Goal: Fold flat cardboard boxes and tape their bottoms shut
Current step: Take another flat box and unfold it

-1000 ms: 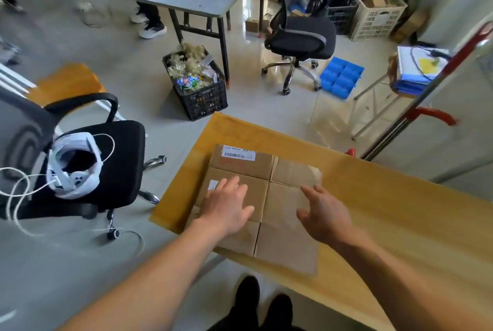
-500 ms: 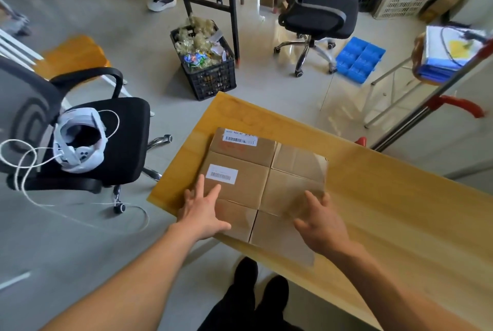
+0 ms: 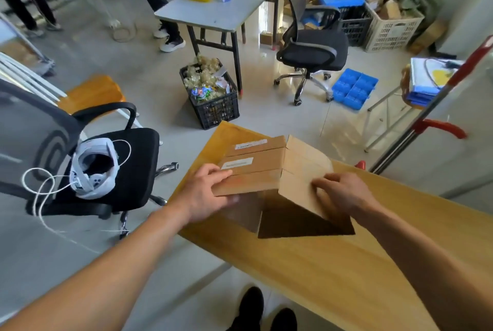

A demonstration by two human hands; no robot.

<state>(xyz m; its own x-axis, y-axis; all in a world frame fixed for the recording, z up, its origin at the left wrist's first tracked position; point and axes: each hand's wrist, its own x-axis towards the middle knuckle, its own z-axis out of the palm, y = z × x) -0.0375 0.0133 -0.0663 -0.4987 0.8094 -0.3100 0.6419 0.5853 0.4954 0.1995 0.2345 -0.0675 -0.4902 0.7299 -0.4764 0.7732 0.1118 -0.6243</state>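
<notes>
Raised since the earlier frame: cardboard box [image 3: 269,168], formerly flat, now lifted and partly opened above the near-left end of the wooden table [image 3: 346,264]. Left hand [image 3: 205,194] grips its near-left edge, thumb on top. Right hand [image 3: 344,192] presses curled fingers on the right panel.

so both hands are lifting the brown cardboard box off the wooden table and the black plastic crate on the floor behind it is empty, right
Not quite: the head view shows the black plastic crate is full of crumpled wrappers, not empty. The rest holds: the left hand and right hand are lifting the brown cardboard box off the wooden table.
</notes>
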